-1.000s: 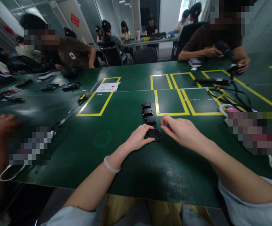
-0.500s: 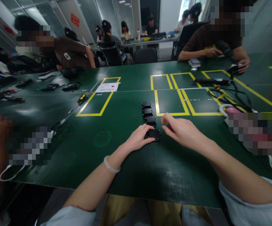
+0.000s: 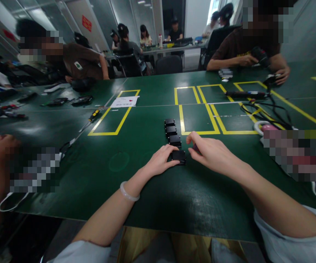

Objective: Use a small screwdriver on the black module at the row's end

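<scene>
Four small boxes [image 3: 173, 140] sit in a row on the desk [image 3: 136, 182], running away from the near edge, just left of the taped grid [image 3: 198, 109]. Left hand [image 3: 160, 160] touches the nearest box's left side; right hand [image 3: 212, 153] is just right of it. Screwdriver [image 3: 90, 120] and paper sheet [image 3: 125, 101] lie well left and behind the row.

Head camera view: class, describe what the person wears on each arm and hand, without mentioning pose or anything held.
Both forearms are bare. The left hand has no glove or ring visible; its wrist carries a smooth, pale, translucent bangle. The right hand is also ungloved, with nothing on its wrist. Light grey-blue short sleeves show near both elbows.
</scene>
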Motion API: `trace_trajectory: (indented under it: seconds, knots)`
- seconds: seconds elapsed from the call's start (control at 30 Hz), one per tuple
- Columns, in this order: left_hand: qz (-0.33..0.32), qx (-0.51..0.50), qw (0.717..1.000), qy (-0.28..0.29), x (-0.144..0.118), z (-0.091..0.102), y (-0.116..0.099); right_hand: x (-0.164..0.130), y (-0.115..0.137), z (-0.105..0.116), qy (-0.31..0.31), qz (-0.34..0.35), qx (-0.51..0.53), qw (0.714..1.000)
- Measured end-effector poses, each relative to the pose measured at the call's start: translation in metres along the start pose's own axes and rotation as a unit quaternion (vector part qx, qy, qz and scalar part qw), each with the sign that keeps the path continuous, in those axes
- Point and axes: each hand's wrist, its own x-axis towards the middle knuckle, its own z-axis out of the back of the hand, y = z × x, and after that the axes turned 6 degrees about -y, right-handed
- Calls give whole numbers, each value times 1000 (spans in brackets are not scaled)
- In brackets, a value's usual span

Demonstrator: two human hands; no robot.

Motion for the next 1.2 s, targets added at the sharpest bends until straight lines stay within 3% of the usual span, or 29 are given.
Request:
trace_trajectory:
  seconds: [1.2]
  knots:
    - [-5,6,1000,1,0,-1,0,2,-1,-2,-6,-15,0,1000]
